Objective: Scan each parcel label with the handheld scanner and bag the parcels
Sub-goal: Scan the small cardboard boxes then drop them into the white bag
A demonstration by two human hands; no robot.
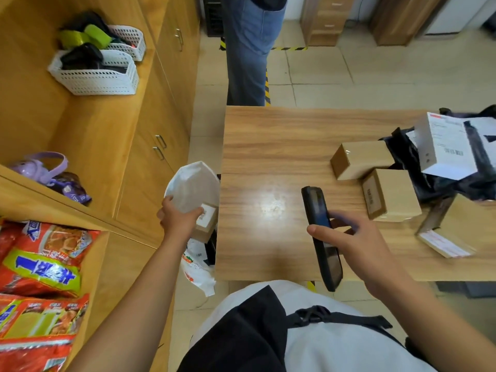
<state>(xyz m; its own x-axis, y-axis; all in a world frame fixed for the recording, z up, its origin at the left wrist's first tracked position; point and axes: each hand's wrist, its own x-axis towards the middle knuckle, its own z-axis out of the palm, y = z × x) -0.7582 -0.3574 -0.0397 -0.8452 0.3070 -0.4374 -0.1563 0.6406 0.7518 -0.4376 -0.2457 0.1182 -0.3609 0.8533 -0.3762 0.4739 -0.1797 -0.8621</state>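
Wooden table (268, 146) on a tiled floor, yellow-wood cabinets along the left wall, a second person in jeans (249, 49) standing at the table's far side.

Handheld scanner (320, 232): dark, slab-shaped, held above the table's near edge. Long axis runs away from the body, far end tipped slightly left, near end overhanging the edge. Screen faces up.

Right hand (357, 242) grips the scanner from the right, thumb laid across the screen side and fingers curled behind.

Left hand (178, 218) is out past the table's left edge, fingers curled on a white bag (192, 186) with its rounded end pointing away. Just beside the fingertips is a small cardboard parcel (206, 218), its printed label facing up. Cannot tell whether it sits inside the bag or only against it.

Below that, a white plastic bag with orange print (197, 269) hangs beside the table; its contents are hidden.

Right part of the table:
- two brown boxes (359, 158) (391, 194) touching at a corner, the nearer one with a label on its left face
- a white box (442, 146), barcode label up, resting on dark poly bags (408, 154)
- a flat labelled parcel (445, 245) near the front edge

Cabinet top: two white slotted baskets. The nearer basket (94, 79) holds dark items; the farther basket (131, 41) holds yellow-green and black ones. Red snack packets (40, 264) are stacked at lower left.
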